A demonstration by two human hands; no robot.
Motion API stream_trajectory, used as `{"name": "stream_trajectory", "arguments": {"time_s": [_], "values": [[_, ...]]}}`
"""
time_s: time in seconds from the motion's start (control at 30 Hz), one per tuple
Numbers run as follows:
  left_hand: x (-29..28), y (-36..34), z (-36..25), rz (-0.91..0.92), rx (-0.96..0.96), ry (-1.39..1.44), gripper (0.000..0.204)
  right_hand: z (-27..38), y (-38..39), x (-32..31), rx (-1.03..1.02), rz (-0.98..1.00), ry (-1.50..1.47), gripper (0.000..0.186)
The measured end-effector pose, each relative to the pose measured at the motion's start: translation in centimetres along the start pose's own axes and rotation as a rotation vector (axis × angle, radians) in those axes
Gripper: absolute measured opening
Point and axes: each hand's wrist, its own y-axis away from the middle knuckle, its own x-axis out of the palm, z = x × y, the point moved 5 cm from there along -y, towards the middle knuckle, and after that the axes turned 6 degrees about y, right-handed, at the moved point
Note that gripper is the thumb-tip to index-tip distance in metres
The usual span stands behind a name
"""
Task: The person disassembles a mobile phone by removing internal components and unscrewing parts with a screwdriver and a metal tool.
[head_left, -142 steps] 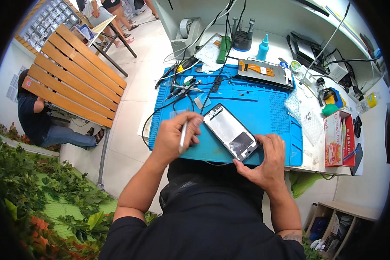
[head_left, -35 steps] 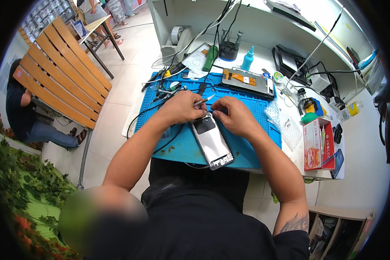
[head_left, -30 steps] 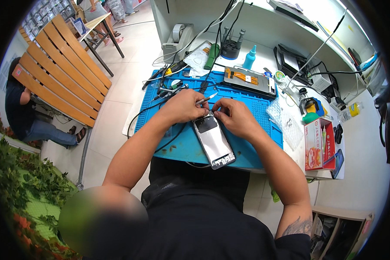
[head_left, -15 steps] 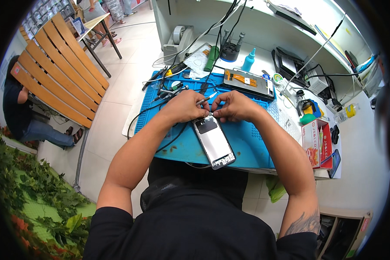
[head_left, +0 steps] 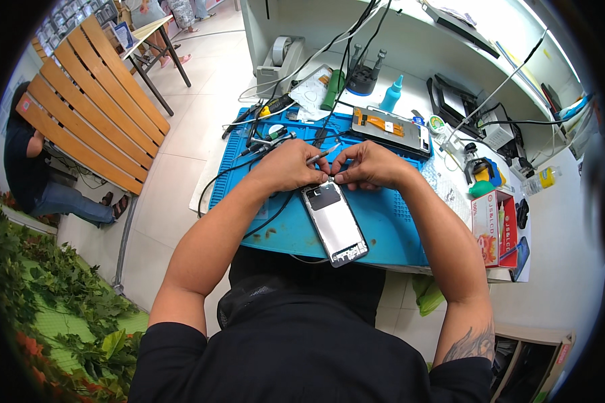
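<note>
An opened phone housing (head_left: 336, 225) lies slightly tilted on the blue work mat (head_left: 282, 232), its bare silvery inside facing up. At its far edge my left hand (head_left: 290, 164) is closed, with a slim pen-like tool (head_left: 323, 154) with a pointed tip held between the fingers. My right hand (head_left: 371, 166) pinches close beside the left fingertips, at the same edge of the housing. Whatever small piece lies between the fingertips is too small to name. Beyond the hands rests a phone screen assembly (head_left: 391, 131) with an orange flex cable.
A blue dropper bottle (head_left: 391, 94), green roll (head_left: 333, 89), tape dispenser (head_left: 279, 60) and dark screwdriver stand (head_left: 363, 79) stand at the back. Black cables (head_left: 346, 64) hang over the mat. At right are a red-and-white box (head_left: 487, 232) and a clear bottle (head_left: 539, 180). A person (head_left: 30, 154) sits at far left.
The view has shifted slightly, so the bench sits a little lower and further right. Both hands keep their places at the housing's far edge, with the fingers barely moved.
</note>
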Motion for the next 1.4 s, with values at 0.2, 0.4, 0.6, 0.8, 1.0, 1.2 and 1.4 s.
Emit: {"name": "stream_trajectory", "arguments": {"time_s": [0.2,0.4,0.6,0.8,1.0,1.2,1.4], "values": [[-0.1,0.0,0.0,0.024,-0.024,0.006,0.029,-0.1,0.1,0.1,-0.017,-0.006,-0.002,0.019],[0.0,0.0,-0.2,0.037,-0.028,0.014,0.028,-0.2,0.3,0.1,-0.03,-0.01,-0.017,0.02],[-0.1,-0.3,-0.4,0.062,-0.022,-0.011,0.029,-0.7,-0.2,-0.1,-0.026,0.003,-0.011,0.021],[-0.2,-0.5,-0.6,0.071,-0.048,-0.053,0.031,-1.0,-0.4,0.0,-0.036,0.009,-0.065,0.024],[-0.2,-0.5,-0.4,0.07,-0.043,-0.049,0.032,-0.3,-0.4,0.1,0.027,0.031,-0.062,0.023],[-0.1,-0.4,-0.3,0.053,-0.052,-0.031,0.031,-0.8,-0.9,0.1,0.072,0.026,-0.12,0.022],[-0.2,-0.3,-0.1,0.058,-0.059,-0.025,0.032,-0.5,-0.7,0.1,0.088,0.038,-0.121,0.021]]}}
